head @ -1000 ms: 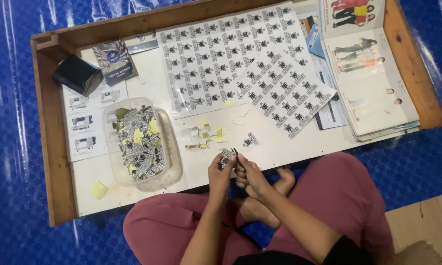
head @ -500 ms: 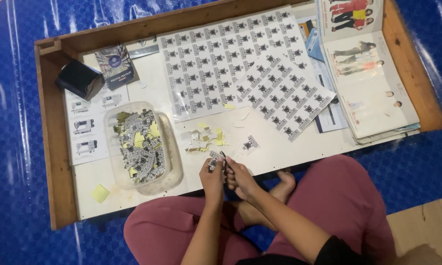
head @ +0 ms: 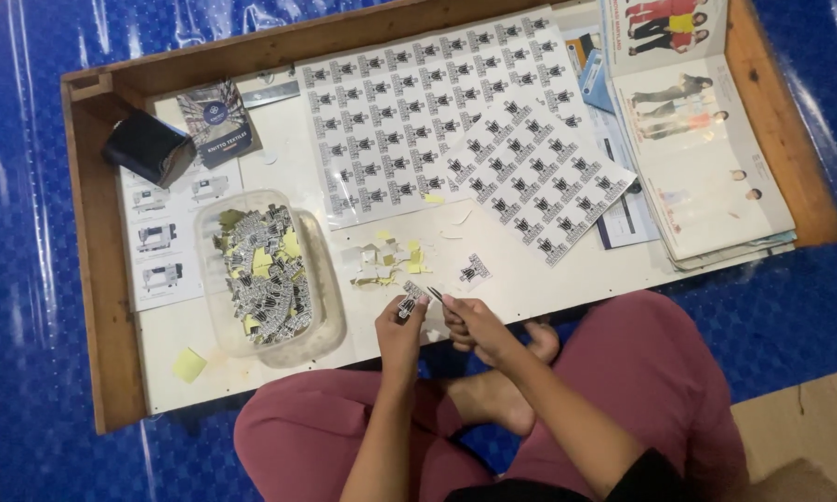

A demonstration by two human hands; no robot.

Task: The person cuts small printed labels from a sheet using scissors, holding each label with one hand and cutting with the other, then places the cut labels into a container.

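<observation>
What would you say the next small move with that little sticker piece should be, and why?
Probably drop the cut sticker, pinched in the left hand, into the clear tub, which already holds similar pieces; the right hand holds small scissors at its edge.

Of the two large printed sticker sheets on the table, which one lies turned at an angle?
The smaller sticker sheet on the right lies rotated diagonally, overlapping the larger sticker sheet, which lies roughly square with the wooden tray.
</observation>
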